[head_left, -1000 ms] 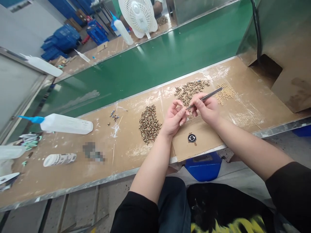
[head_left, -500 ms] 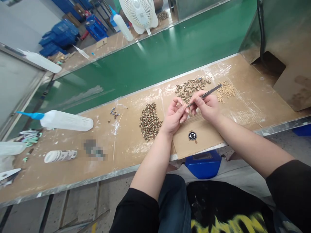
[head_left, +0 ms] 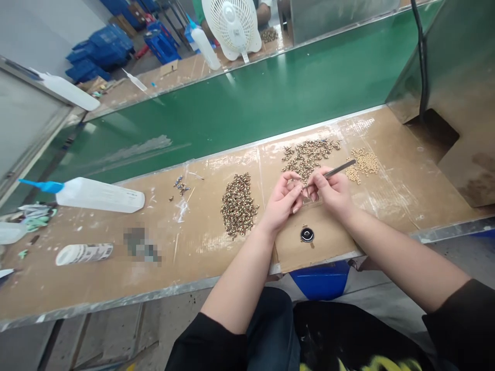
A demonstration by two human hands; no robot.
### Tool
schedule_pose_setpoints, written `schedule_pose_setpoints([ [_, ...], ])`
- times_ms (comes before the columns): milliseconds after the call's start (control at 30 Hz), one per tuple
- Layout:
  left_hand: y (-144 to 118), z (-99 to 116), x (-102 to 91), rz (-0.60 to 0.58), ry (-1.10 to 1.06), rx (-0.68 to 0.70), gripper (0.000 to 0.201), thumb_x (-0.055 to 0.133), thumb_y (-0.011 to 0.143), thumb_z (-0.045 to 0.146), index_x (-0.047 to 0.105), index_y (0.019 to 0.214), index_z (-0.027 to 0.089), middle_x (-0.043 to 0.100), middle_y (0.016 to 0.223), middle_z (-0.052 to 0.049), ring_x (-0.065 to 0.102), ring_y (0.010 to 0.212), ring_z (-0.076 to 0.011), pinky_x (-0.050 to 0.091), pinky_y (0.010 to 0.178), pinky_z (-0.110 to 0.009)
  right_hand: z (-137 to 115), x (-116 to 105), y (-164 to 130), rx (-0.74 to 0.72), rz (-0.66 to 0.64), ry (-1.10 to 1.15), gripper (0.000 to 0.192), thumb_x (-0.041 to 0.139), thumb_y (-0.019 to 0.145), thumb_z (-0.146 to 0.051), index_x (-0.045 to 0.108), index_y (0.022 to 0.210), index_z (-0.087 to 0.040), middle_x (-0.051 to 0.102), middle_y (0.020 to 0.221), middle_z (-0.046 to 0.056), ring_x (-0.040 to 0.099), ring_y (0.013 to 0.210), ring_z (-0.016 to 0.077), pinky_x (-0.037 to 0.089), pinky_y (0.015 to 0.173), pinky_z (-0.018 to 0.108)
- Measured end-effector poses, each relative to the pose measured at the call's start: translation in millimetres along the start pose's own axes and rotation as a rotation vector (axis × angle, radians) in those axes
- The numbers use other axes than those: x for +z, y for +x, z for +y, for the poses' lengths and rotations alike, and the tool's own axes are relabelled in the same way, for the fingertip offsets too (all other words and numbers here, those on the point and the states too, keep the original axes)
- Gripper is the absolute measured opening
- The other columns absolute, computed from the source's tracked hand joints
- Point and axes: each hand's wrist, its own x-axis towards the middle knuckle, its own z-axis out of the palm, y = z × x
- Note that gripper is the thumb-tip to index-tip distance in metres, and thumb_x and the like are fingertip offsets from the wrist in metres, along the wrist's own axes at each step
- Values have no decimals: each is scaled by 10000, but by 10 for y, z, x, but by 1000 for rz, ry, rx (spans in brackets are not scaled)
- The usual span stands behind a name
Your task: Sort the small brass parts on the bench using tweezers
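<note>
My right hand [head_left: 333, 191] is closed around a pair of dark metal tweezers [head_left: 340, 168], whose tip points left toward my other hand. The fingers of my left hand [head_left: 285, 200] are pinched together at that tip; whatever small piece they hold is too small to make out. Just behind both hands lies a loose pile of small brass-coloured parts [head_left: 309, 154]. To its right are scattered tiny pale beads [head_left: 362, 163]. A denser heap of similar brass-coloured parts [head_left: 238, 206] sits left of my hands. Below them a round black disc [head_left: 307, 234] rests on the cardboard.
On the left of the cardboard-covered bench [head_left: 209, 257] lie a squeeze bottle with blue tip [head_left: 101, 195] and a white cylindrical container [head_left: 84, 254]. A green belt [head_left: 270, 98] runs behind. Beyond it stand a white fan [head_left: 231, 28] and a person. A metal housing [head_left: 460, 103] borders the right.
The camera view has shifted, so the bench appears slightly lower. Both hands stay together at the tweezers' tip, and the tweezers lie a little flatter.
</note>
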Motion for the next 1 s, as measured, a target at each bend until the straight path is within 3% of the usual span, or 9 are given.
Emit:
schedule_pose_setpoints([
  [167,-2,-71,-22,7,-44,-14,306,778,954,404,571,1115,245,652,796,46,416,425,-11,246,405,-146,45,-14,9,92,15,22,457,725,952,-639,670,802,-212,675,597,4,597,451,125,485,430,247],
  [333,-9,-192,-31,51,-40,0,377,797,924,481,552,1039,217,619,772,60,395,412,-5,248,400,-149,101,-63,-56,83,7,-59,393,714,982,-563,716,778,-227,661,601,22,594,464,154,484,423,288],
  [600,192,-366,-94,16,-55,120,526,865,796,583,551,990,209,614,738,58,396,367,-24,218,356,-172,246,-115,34,13,3,-109,251,702,992,-516,767,782,-395,685,602,34,594,426,232,468,342,399],
  [833,277,-359,-107,48,-51,84,654,885,711,587,539,1132,225,640,725,52,462,377,-71,247,337,-178,273,-148,84,-78,5,-158,289,771,927,-555,781,751,-326,712,618,101,619,441,274,481,361,420],
  [1000,206,-262,4,120,-3,64,586,765,828,595,531,1206,213,673,761,38,477,387,-58,241,353,-157,234,-186,68,-39,79,-132,474,762,877,-692,717,736,-242,656,562,44,577,426,189,484,388,330],
])
